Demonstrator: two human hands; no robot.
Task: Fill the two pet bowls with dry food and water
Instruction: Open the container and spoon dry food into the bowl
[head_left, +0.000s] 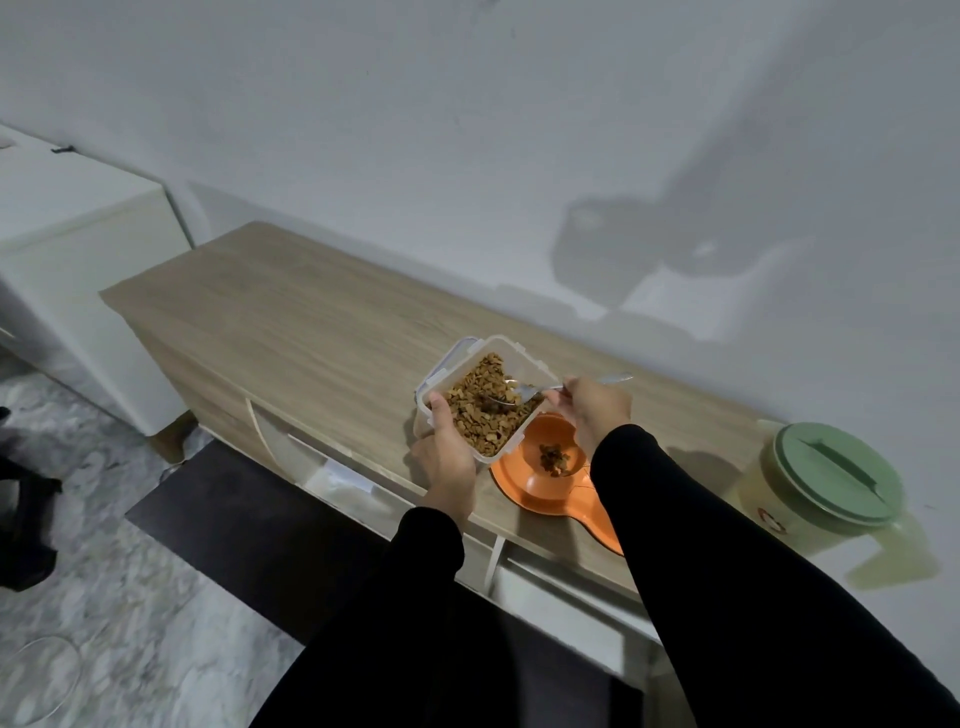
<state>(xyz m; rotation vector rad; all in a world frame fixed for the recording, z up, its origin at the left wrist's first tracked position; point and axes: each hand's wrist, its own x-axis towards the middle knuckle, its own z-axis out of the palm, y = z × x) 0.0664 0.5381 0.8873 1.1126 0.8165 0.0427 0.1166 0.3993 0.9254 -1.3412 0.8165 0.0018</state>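
Right hand pinches a metal spoon by the handle — long axis runs left-right, bowl end pointing left, buried in the kibble. Left hand grips the near-left corner of the clear plastic container, held tilted over the wooden cabinet top. Just below it, the orange double pet bowl — left well holds a little kibble, right well hidden by the sleeve. Green-lidded water jug stands well right.

Single head-worn cam, wide-angle. Looked fwd and down from above at wooden cabinet top against white wall, tilted. Close to both hands at centre; own black sleeves filled lower frame.
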